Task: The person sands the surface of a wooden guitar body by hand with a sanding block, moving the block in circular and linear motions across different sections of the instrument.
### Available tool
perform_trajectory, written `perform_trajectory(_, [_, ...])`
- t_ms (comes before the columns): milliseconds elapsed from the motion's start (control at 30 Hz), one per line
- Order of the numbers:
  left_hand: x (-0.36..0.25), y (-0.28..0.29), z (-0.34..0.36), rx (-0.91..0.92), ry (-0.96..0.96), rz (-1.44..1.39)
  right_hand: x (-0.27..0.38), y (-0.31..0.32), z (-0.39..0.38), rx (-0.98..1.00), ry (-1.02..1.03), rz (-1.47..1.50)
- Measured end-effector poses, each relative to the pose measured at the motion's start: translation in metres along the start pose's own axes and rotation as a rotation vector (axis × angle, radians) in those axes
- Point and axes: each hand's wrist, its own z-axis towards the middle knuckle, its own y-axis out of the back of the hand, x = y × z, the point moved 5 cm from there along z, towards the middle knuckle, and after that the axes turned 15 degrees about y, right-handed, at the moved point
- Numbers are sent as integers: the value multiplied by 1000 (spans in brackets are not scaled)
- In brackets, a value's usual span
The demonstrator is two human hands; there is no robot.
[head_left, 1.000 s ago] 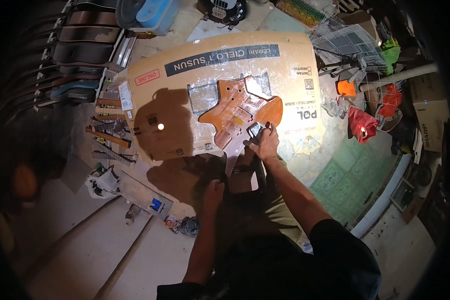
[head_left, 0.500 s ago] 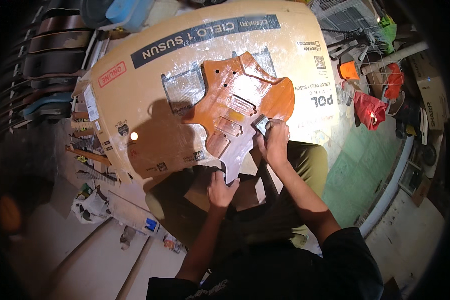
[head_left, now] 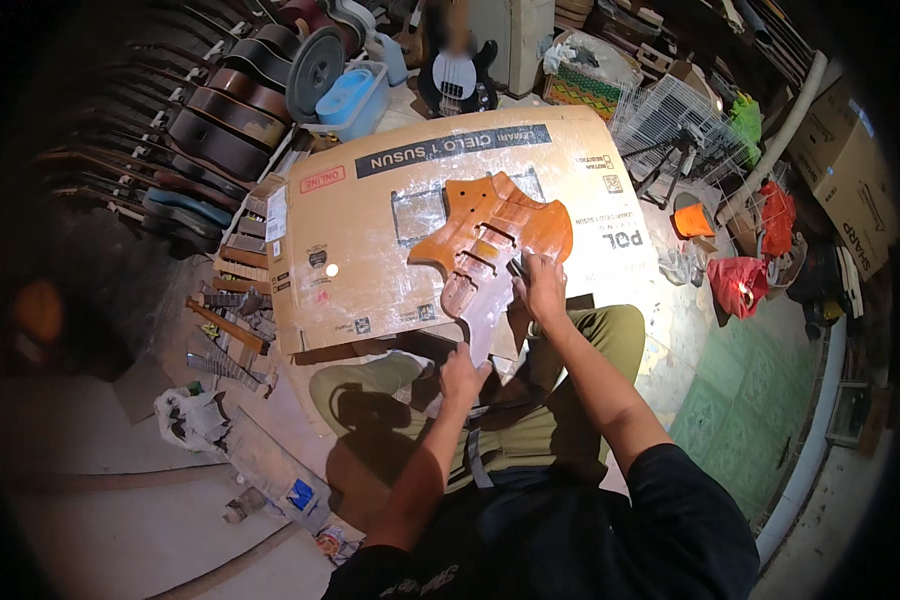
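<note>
A glossy orange-brown wooden guitar body with curved horns (head_left: 518, 222) lies over a large, flat tan cardboard sheet (head_left: 360, 255), its narrow end pointing toward the person's lap. Smooth-edged rectangular recesses and a rounded hollow are cut into its face, and small dark round holes dot the far end; the wood shines amber there and looks paler, greyish and duller, toward the near end. The left hand (head_left: 463, 375) has its grip curled around that slim near end, the thumb along one side. The right hand (head_left: 545, 287) is bent over the right edge of the body, its grip closed on a small dark block (head_left: 517, 268); the fingers cover most of it, so its material is hard to judge. The cardboard is creased, scuffed and printed with dark bands. Matte olive cloth trousers (head_left: 615, 345) show beneath the forearms. Beyond stand a row of dark, curved-sided guitars (head_left: 220, 125), a thin-barred wire cage (head_left: 715, 110), an orange tapered container (head_left: 692, 220) and a crumpled red bag (head_left: 738, 282).
</note>
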Motion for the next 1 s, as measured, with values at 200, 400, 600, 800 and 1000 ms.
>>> perform_trajectory(200, [-31, -12, -55, 147, 93, -75, -26, 14, -13, 57, 29, -35])
perform_trajectory(400, [-51, 28, 15, -307, -206, 59, 18, -5, -49, 103, 285, -51])
perform_trajectory(600, [-88, 41, 76, 107, -158, 309, -41, 25, 11, -76, 101, -46])
perform_trajectory(800, [-88, 39, 77, 215, -48, 398, 17, 11, -40, 62, 289, 5])
perform_trajectory(1000, [-91, 37, 77, 208, -51, 406, -40, 38, 30, -151, 39, -157])
